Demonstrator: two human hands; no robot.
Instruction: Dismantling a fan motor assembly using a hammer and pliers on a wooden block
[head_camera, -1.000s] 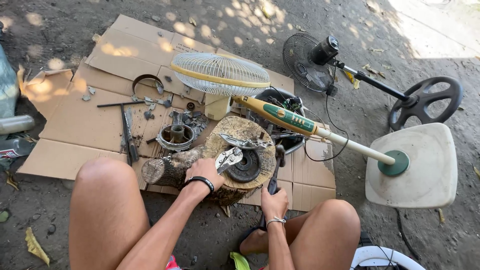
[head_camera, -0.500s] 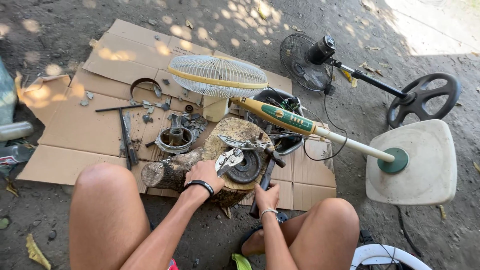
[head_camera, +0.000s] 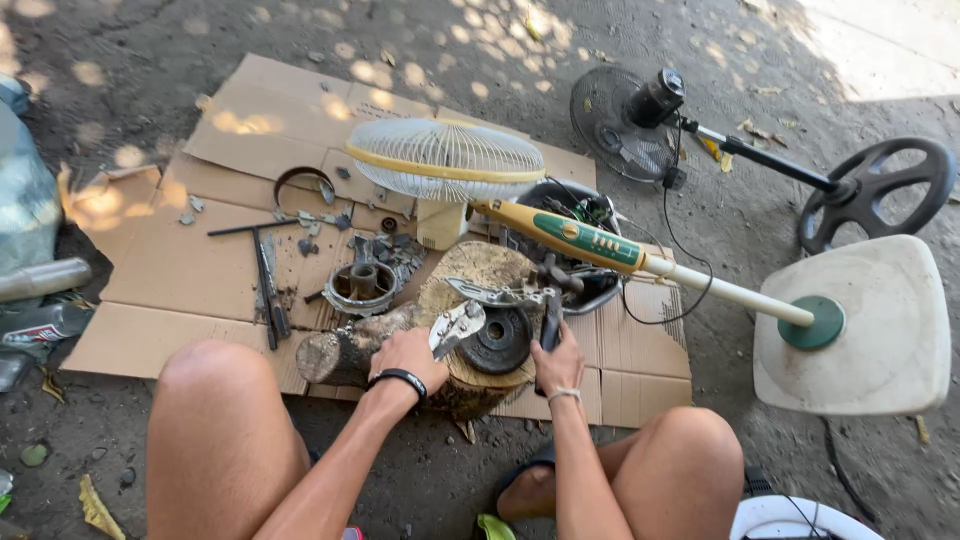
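Head view, looking down at a person seated on the ground with knees apart. A log section (head_camera: 470, 330) stands between the knees at the near edge of a flattened cardboard sheet (head_camera: 170, 270) and serves as the surface. On its top lies a dark round metal part (head_camera: 497, 343), ringed like a small motor core.

The left hand (head_camera: 408, 355) is closed around the handles of metal snips (head_camera: 456, 326), whose blades point toward the round part and rest just beside it. The right hand (head_camera: 558, 365) is closed around a dark upright tool handle (head_camera: 551, 322) at the right edge of the log; the tool's tip is hidden.

The round part looks dense, rigid and heavy for its size, likely with sharp or greasy edges; its outer rim seems the safest place to take hold. The snips are stiff and best held well back on the handles.

A dark round basin (head_camera: 575, 215) behind the log holds tangled wires and small parts. A grey metal housing (head_camera: 362, 287) lies open-side up on the cardboard, left of the log. A white fan guard (head_camera: 445, 160) and a fan pole (head_camera: 640, 262) on a white base (head_camera: 880, 330) lie behind and to the right.
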